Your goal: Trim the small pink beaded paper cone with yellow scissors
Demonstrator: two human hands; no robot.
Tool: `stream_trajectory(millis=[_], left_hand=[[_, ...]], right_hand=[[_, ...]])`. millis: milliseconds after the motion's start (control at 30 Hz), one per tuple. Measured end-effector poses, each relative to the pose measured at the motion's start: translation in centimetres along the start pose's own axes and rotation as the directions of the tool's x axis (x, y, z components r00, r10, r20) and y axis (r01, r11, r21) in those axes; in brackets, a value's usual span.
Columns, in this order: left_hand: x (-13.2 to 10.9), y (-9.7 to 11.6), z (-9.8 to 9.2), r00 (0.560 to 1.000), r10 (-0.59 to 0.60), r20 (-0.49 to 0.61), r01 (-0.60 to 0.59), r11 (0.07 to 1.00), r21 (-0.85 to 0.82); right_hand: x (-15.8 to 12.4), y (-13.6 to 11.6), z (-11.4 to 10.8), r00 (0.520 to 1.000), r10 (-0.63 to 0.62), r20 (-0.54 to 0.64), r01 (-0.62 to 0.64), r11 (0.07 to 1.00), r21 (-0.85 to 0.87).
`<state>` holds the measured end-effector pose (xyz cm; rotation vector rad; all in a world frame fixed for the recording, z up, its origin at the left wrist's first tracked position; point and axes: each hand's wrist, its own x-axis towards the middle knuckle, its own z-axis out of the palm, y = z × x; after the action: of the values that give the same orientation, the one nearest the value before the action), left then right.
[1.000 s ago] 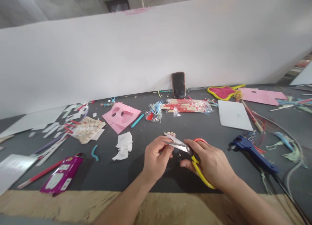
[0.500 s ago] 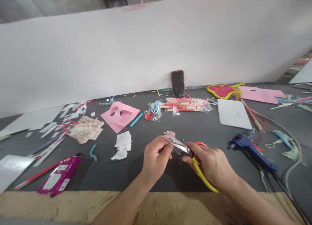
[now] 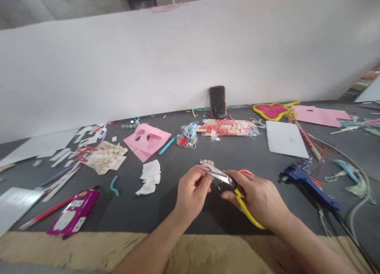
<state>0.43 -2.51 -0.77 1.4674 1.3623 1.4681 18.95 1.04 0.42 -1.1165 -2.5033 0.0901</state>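
Note:
Scissors (image 3: 221,177) with one red and one yellow handle are gripped by my right hand (image 3: 257,196), its fingers curled round the handle end. The metal blades point left, toward my left hand (image 3: 192,189). That hand is closed in a pinch close to the blade tips; what lies between its fingers is too small or hidden to name. Just beyond the fingertips sits a small heap of pale bits (image 3: 207,162) on the dark table (image 3: 175,159). A few tiny crumbs lie under the scissors.
Crumpled white tissue (image 3: 149,177) lies left, below a pink cut-out paper (image 3: 147,141). A purple packet (image 3: 74,212) is nearer the front edge. On the right are a blue glue gun (image 3: 310,185) and a white board (image 3: 286,139). A phone (image 3: 217,101) leans behind wrapped sticks (image 3: 228,127).
Both hands stay almost where they were. The scissors' handles look drawn slightly closer together. The whole view has shifted a little.

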Motion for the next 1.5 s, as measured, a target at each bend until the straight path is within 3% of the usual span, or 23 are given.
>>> stream_trajectory(millis=[200, 367, 533, 933, 1233, 1500], left_hand=[[-0.05, 0.27, -0.03, 0.999, 0.004, 0.047, -0.001, 0.998, -0.071], [0.16, 0.10, -0.23, 0.998, 0.061, 0.021, -0.062, 0.997, 0.052], [0.43, 0.15, -0.44, 0.984, 0.164, 0.062, -0.170, 0.979, 0.111], [0.15, 0.42, -0.42, 0.994, 0.084, 0.065, -0.091, 0.989, 0.119], [0.11, -0.23, -0.04, 1.000, -0.003, -0.007, 0.004, 0.993, 0.117], [0.02, -0.25, -0.23, 0.999, 0.047, -0.026, -0.046, 0.997, 0.059]], right_hand=[[0.02, -0.09, -0.28, 0.999, -0.034, 0.009, 0.034, 0.999, 0.004], [0.01, -0.04, -0.03, 0.999, -0.024, 0.038, 0.023, 1.000, 0.013], [-0.22, 0.08, 0.39, 0.999, 0.004, 0.050, -0.005, 1.000, 0.023], [-0.44, -0.51, 0.00, 0.995, 0.059, 0.083, -0.056, 0.997, -0.046], [-0.28, -0.08, 0.56, 0.998, 0.059, 0.037, -0.057, 0.997, -0.057], [-0.10, -0.16, 0.25, 0.998, 0.023, 0.065, -0.022, 0.999, -0.023]])
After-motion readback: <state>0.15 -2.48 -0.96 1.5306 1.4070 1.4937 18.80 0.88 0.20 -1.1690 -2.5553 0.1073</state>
